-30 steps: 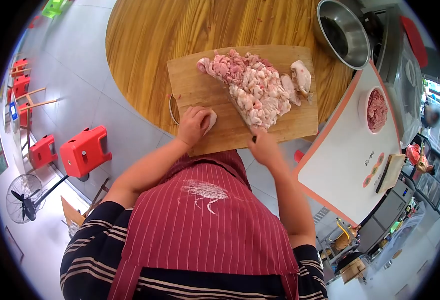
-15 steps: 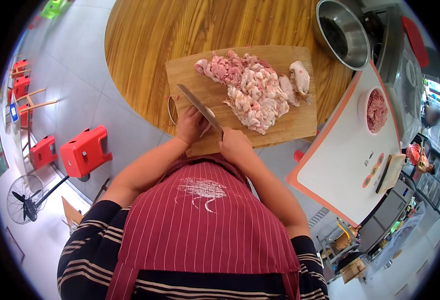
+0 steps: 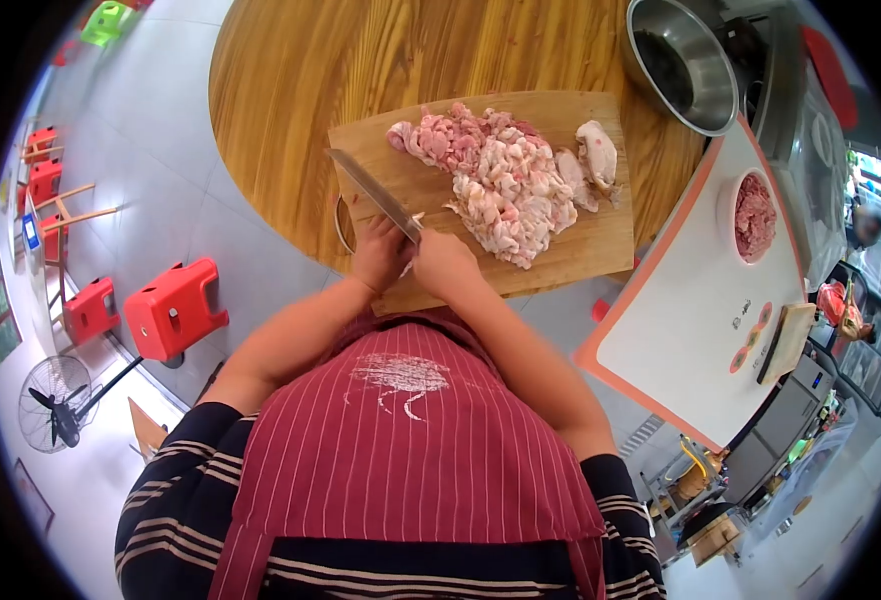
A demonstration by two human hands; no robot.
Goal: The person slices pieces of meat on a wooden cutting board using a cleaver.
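Note:
My right hand (image 3: 443, 264) is wrapped round the handle of a long knife (image 3: 371, 190), whose blade points up and left across the wooden cutting board (image 3: 581, 250). Beside it, my left hand (image 3: 381, 255) rests on the board's lower left, fingers curled on a small pale piece of meat (image 3: 411, 262) that is mostly hidden by both hands and the blade. A heap of chopped pink and whitish meat (image 3: 511, 190) lies at the middle of the board. Two larger pale pieces (image 3: 598, 155) sit at the board's right side.
The board lies on a round wooden table (image 3: 291, 100). A steel bowl (image 3: 696, 70) stands at the upper right. On a white table (image 3: 661, 350) are a bowl of minced meat (image 3: 756, 215) and a small board (image 3: 789, 345) with a dark-handled knife. Red stools (image 3: 176, 308) stand left.
The knife in my right hand has moved left from the meat heap to my left hand, its blade now pointing up and left. My left hand stays near the same spot.

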